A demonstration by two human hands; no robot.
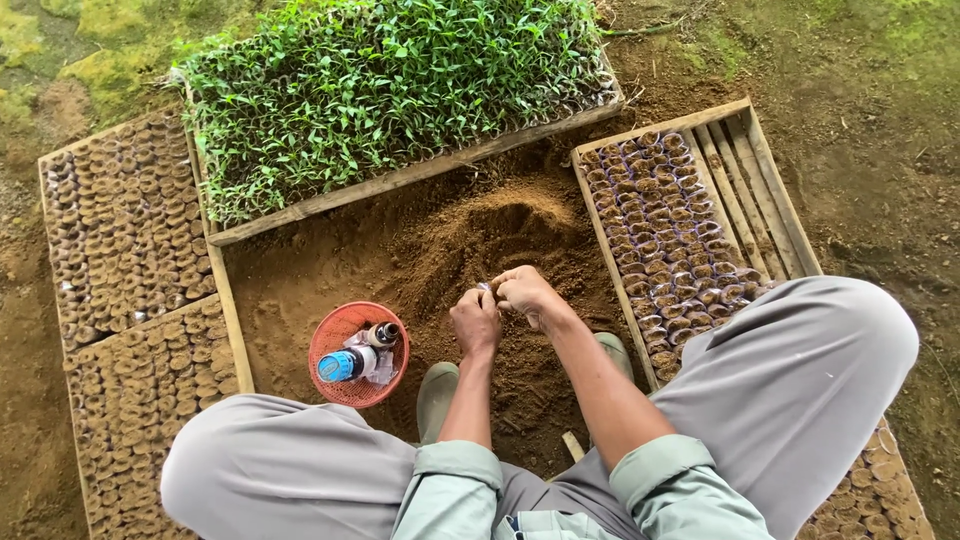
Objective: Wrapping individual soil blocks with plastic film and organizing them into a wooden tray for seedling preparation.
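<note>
Two hands are meeting over a heap of loose brown soil in the middle of the scene. The left hand and the right hand are pressing close together, fingertips touching, and are pinching a small pale thing between them; it is too small to tell what it is. Both hands are hovering just above the near slope of the heap, between the person's grey-trousered knees.

Just left of the left hand, a round red basket is sitting on the soil, holding a bottle with a blue cap and a smaller dark-capped bottle.

To the right of the hands, a wooden tray is lying on the ground, its left part packed with rows of small soil-filled cups and its far right slats showing bare. Part of it is disappearing under the right knee.

At the far side, a long wooden tray of green seedlings is lying at a slant beyond the heap. On the left, two more wooden trays are lying one behind the other, crowded with brown filled cups. Two green boots are showing near the forearms, resting on the soil.
</note>
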